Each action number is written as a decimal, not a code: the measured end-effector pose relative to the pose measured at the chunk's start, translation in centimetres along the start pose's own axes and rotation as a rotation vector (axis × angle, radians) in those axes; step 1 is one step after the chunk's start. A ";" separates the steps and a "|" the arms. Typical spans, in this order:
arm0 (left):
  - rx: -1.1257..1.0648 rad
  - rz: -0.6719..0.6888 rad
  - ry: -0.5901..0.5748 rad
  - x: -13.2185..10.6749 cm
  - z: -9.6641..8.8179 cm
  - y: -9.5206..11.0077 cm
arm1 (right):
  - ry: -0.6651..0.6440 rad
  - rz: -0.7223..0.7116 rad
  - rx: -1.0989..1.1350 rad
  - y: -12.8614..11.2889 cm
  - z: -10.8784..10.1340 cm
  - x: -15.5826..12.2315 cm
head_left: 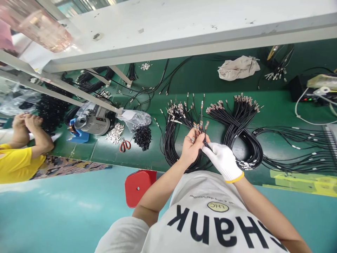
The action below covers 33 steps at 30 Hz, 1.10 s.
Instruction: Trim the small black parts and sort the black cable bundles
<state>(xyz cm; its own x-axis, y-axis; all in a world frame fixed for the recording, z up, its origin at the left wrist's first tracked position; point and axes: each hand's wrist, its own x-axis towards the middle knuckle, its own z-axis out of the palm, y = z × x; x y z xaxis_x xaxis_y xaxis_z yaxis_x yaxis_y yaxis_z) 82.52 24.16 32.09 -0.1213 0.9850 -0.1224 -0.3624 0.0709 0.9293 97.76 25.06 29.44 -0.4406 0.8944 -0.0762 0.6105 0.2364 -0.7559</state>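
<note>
- Black cables (202,111) are what you hold: in the head view, a few of them stand up from your hands, metal-tipped ends pointing away from you, in front of your shirt (218,200) and over the near part of the green table (200,79).
- Your bare left hand (193,147) pinches them a little below the tips; best keep that pinch firm but light, so the leads don't roll or slip against each other.
- Your gloved right hand (223,161) meets the same leads just beside it, thumb toward them; you cannot tell from here whether it pinches them, as its fingertips are partly hidden. Glove fabric probably dulls feel, so let your bare fingers do the fine sorting.
- The left bundle (168,147) lies curved right behind your hands, its ends fanned close to the ones you hold. Lift gently and separate ends one by one, since they could snag.
- The right bundle (243,121) lies crossed over itself in a loop, near your glove; keep your wrist off it.
</note>
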 end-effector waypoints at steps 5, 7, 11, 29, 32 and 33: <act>-0.052 -0.049 -0.027 0.0 -0.6 0.4 | -0.125 0.143 0.394 0.6 0.4 -0.6; -0.081 -0.079 -0.076 0.1 -0.9 0.7 | -0.132 0.193 0.583 1.1 0.9 -0.9; -0.157 -0.126 -0.156 0.1 -1.4 1.1 | -0.162 0.220 0.836 1.6 1.6 -1.4; -0.246 -0.049 0.055 1.2 -3.0 2.4 | -0.026 0.273 0.958 3.0 0.5 -3.0; -0.289 -0.020 0.049 1.4 -2.7 2.5 | -0.069 0.262 0.928 2.8 0.4 -3.6; -0.295 -0.010 0.055 1.4 -2.6 2.5 | -0.074 0.263 0.917 2.8 0.4 -3.7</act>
<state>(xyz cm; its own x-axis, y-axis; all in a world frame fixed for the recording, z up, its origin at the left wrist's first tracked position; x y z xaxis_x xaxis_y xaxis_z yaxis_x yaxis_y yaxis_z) 79.05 25.36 33.33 -0.1635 0.9739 -0.1572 -0.6158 0.0237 0.7875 100.84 22.24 27.37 -0.4227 0.8428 -0.3330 -0.0434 -0.3859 -0.9215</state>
